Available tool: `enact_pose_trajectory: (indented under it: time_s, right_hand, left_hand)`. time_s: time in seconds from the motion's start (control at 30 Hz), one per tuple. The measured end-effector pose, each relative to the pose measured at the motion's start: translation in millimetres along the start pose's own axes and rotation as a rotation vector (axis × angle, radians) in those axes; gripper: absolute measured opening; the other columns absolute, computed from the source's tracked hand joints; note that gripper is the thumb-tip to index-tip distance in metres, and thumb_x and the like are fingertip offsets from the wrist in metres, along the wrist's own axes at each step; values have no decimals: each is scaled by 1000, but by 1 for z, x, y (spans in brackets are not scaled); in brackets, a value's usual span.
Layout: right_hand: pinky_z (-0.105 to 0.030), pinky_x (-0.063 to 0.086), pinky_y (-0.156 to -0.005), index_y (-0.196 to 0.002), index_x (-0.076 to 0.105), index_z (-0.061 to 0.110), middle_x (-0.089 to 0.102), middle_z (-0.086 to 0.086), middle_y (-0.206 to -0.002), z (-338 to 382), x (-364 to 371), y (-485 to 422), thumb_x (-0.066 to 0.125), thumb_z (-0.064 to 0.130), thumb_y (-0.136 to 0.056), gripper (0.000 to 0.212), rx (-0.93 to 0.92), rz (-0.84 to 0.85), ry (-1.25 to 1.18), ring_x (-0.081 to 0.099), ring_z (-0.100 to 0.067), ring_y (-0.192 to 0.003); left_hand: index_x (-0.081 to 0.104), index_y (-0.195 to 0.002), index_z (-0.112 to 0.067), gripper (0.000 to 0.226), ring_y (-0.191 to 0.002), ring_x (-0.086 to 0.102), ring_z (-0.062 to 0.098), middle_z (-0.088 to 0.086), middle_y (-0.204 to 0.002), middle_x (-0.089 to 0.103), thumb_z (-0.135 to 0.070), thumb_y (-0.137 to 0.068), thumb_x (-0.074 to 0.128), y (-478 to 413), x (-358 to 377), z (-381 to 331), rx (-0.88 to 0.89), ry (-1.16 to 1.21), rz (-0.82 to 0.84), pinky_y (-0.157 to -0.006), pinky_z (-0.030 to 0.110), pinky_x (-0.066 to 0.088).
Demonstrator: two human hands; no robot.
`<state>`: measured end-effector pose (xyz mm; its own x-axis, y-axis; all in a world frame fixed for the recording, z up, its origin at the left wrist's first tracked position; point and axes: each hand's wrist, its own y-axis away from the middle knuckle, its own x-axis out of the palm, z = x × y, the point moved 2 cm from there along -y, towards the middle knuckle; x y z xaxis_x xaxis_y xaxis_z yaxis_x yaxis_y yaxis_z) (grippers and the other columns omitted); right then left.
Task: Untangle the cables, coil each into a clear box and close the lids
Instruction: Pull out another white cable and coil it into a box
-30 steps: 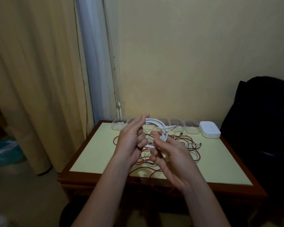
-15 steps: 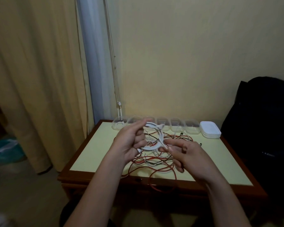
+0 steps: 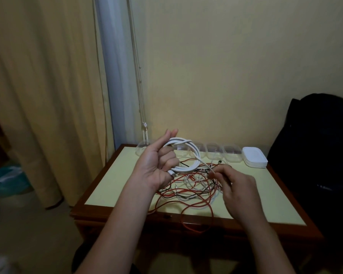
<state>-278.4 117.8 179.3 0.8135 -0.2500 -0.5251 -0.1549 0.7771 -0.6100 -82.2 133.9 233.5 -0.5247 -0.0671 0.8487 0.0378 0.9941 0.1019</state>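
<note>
The left hand was raised above the far-left part of the table, palm turned toward the camera. Its lower fingers were curled round a white cable coil, gripping the looped turns, while the forefinger and thumb stood straighter along the top of the loop. The coil was held clear of the table surface, in front of the row of clear boxes that stood along the far edge.

A thin white strand ran down and to the right from the coil to the right hand. That hand hovered lower, over the right side of the tangle, with its fingers curled and the fingertips pinching the strand's end.

The tangle of red, black and white cables lay in the middle of the table, one red loop hanging over the near edge. A stack of white lids sat just right of the boxes.
</note>
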Motion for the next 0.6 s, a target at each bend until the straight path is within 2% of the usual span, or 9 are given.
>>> enact_pose_trajectory:
  time_s: [0.07, 0.13, 0.23, 0.3, 0.37, 0.43, 0.53, 0.6]
  right_hand:
    - [-36, 52, -77, -94, 74, 22, 71, 13, -93, 6, 9, 5, 69, 6, -91, 17, -74, -80, 83, 62, -11, -90]
    - [-30, 43, -77, -94, 74, 21, 62, 10, -97, 12, 16, 8, 68, 8, -89, 15, -102, -152, 149, 52, -13, -93]
    - [-4, 35, -76, -93, 71, 13, 57, 6, -91, 19, 25, 11, 65, -3, -91, 17, -47, -182, 61, 49, -1, -82]
    - [1, 36, -72, -91, 70, 14, 62, 5, -87, 25, 29, 12, 62, -5, -94, 20, 35, -198, -34, 56, 4, -80]
    - [-2, 42, -67, -89, 68, 19, 69, 6, -82, 30, 31, 12, 57, 0, -98, 23, 200, -208, -217, 64, 3, -76]
    - [-8, 49, -65, -90, 67, 16, 74, 2, -81, 33, 34, 12, 52, 2, -102, 23, 374, -216, -475, 71, -2, -73]
    - [-20, 58, -71, -94, 65, 8, 77, -8, -87, 39, 33, 8, 47, 3, -105, 22, 535, -253, -835, 76, -17, -82]
    - [-22, 59, -73, -96, 65, 5, 78, -9, -89, 43, 32, 5, 45, 2, -106, 22, 600, -275, -1006, 77, -20, -88]
  left_hand:
    - [72, -95, -9, 17, -39, 6, 5, -9, -43, 21, -19, -83, 66, 1, 2, 6, -6, 33, 13, -32, 16, 10]
    - [72, -95, -10, 16, -41, 5, 5, -9, -43, 20, -17, -82, 66, 0, 2, 10, -1, 51, 19, -31, 16, 10]
    - [71, -92, -11, 12, -41, 4, 6, -10, -43, 19, -16, -83, 65, -1, 2, 14, 10, 53, 13, -30, 16, 11]
    - [71, -88, -11, 9, -41, 4, 6, -9, -43, 19, -16, -86, 64, -1, 3, 17, 12, 55, 9, -31, 16, 11]
    - [70, -86, -12, 8, -41, 3, 6, -9, -42, 19, -17, -87, 63, -1, 3, 19, 12, 64, 2, -31, 16, 10]
    - [70, -88, -12, 8, -41, 3, 7, -9, -42, 19, -17, -85, 64, -2, 2, 21, 10, 72, -3, -31, 16, 10]
    - [70, -89, -12, 9, -42, 3, 7, -8, -42, 19, -15, -82, 65, -2, 2, 23, 7, 65, -18, -31, 16, 10]
    - [69, -88, -13, 9, -39, 4, 8, -8, -42, 18, -13, -80, 66, -4, 1, 25, 5, 62, -29, -31, 16, 10]
